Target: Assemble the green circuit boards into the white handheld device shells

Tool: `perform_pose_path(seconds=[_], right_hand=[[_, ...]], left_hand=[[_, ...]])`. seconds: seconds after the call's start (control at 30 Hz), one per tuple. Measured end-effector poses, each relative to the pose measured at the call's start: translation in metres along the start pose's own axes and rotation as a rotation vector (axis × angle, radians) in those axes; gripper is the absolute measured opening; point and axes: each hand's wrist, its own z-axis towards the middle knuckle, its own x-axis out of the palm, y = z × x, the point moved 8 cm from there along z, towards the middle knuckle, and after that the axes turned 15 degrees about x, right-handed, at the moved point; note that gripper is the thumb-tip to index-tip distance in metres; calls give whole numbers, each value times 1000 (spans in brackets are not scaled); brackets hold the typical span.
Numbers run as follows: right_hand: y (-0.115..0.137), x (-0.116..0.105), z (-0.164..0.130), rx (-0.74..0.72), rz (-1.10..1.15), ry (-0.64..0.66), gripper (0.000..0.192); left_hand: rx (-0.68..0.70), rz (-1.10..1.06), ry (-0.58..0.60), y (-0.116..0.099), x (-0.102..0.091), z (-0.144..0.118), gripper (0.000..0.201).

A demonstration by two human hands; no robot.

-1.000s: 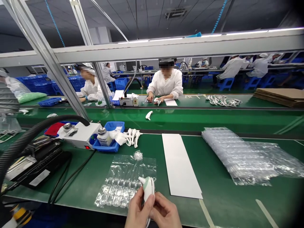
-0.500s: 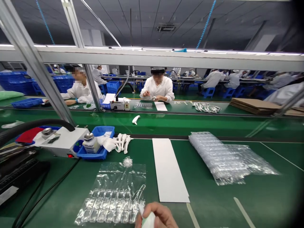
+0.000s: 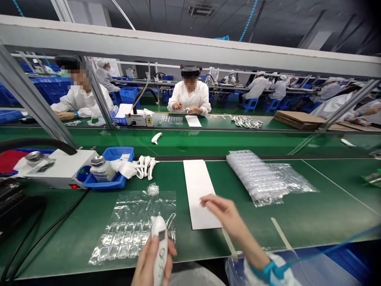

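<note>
My left hand is closed round a white ear thermometer, held upright with its small dark screen and buttons towards me. Its tip overlaps the clear plastic pouch sheet lying on the bench. Over the long white card hangs my right hand, thumb and fingertips pressed together; anything between them is too small to make out. A small pile of clear bits sits at the sheet's far edge. Several white thermometer bodies lie beyond it, beside a blue tray.
The blue tray holds a metal-topped bottle and white cloths. A grey-white box with a red switch stands left. Stacked clear plastic sheets lie right. One white thermometer body rests on the green strip, and a co-worker sits opposite.
The view has tilted down. The thermometer now shows plainly in my left hand. My right hand is now over the white card; earlier only fingers round a white item showed at the bottom edge.
</note>
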Motion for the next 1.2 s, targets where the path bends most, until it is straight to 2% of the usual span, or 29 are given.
perform_pose_path(seconds=[0.03,0.1,0.17,0.3,0.4,0.5,0.6,0.8,0.97,1.07,1.2], right_hand=[[-1,-27,6,-33,-56,-103,25],[-9,-62,13,-40,-170,-191,24],[-20,-71,14,-32,-277,-171,21],[-37,-48,5,-64,-429,-64,16],[-46,-35,4,-80,-469,-52,13],[-53,-31,10,-85,-498,-57,11],[-55,-29,15,-57,-552,-67,11],[-53,-24,16,-19,-581,-104,15],[-34,-28,-1,-42,-446,-101,18],[-9,-18,-21,-48,-272,-24,20],[20,19,-40,-64,-135,196,19]], left_hand=[[8,-29,-24,-3,-2,3,50],[32,-44,-84,-9,-6,8,48],[36,-34,-107,-9,-1,14,48],[31,-28,-55,10,33,36,49],[73,-32,3,28,61,58,48],[97,-12,27,43,78,74,47],[104,26,50,51,83,79,44],[94,96,78,56,79,80,40],[82,57,100,46,83,75,44],[44,-39,153,38,90,67,49],[-67,-213,151,40,94,55,48]])
